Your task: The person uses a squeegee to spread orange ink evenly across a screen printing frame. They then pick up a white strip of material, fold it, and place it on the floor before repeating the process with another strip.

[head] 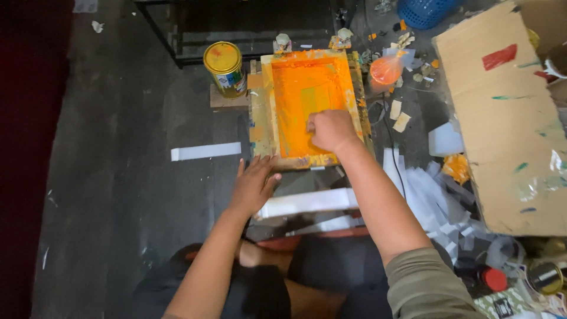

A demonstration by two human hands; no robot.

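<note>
Nearest the camera, the person sat with knees drawn up, and a stack of white paper strips [307, 202] lay just in front of them, under the near edge of the wooden screen-printing frame [264, 106]. The left hand [254, 184] lay open and flat, fingers spread, pressing on the near left corner of that frame as if to steady it. The right hand [331, 130] was closed in a fist inside the frame, low on the right of the mesh; it seemed to grip a squeegee or scraper, though the tool itself was hidden under the knuckles. The mesh [304, 88] was already flooded with orange ink across nearly all its area, with a paler greenish patch in the middle, so the ink looked spread and the stroke seemed near its lower end. No finished print could be seen from here. To the right, a heap of white strips [434, 195] lay loose on the dark floor [130, 177], and one single strip [205, 151] lay to the left. Farther off stood a yellow paint can [225, 68] beside the frame's far left corner, a bag of orange ink [386, 70] to its right, and a paint-smeared sheet of cardboard [502, 118].
</note>
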